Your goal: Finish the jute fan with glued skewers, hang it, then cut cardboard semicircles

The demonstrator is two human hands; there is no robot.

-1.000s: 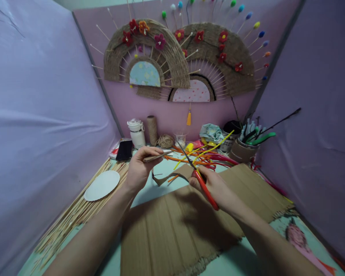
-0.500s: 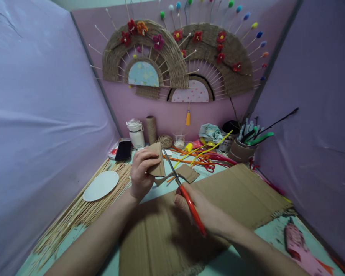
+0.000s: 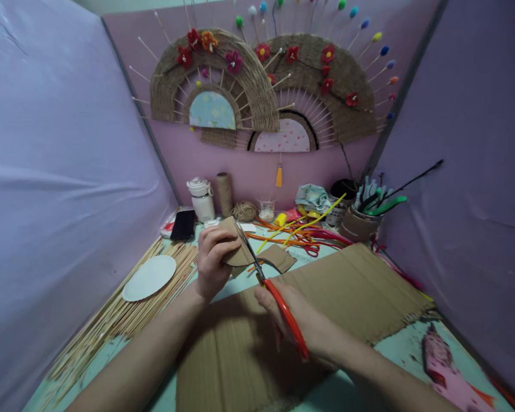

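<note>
A small piece of cardboard (image 3: pixel 238 245) is pinched in my left hand (image 3: pixel 213 257), held up over the table with its straight edge facing right. My right hand (image 3: pixel 289 312) grips red-handled scissors (image 3: pixel 285 312). Their blades point up and to the left, and lie along the right edge of the cardboard piece. Whether the blades have bitten into it I cannot tell. Below both hands lies a large cardboard sheet (image 3: pixel 347 292). A curved cardboard offcut (image 3: pixel 278 258) rests just behind the scissors.
Thin wooden sticks (image 3: pixel 111 317) lie at the left under a white paper disc (image 3: pixel 150 278). A black phone (image 3: pixel 183 225), a white bottle (image 3: pixel 202 200), twine (image 3: pixel 244 211) and pipe cleaners (image 3: pixel 313 229) line the back. At right stand a tool-filled can (image 3: pixel 360 223) and a pink glue gun (image 3: pixel 448 372).
The cardboard piece has tilted, its lower edge swinging right. The scissor blades have moved left, close against its edge, and look more nearly closed.
</note>
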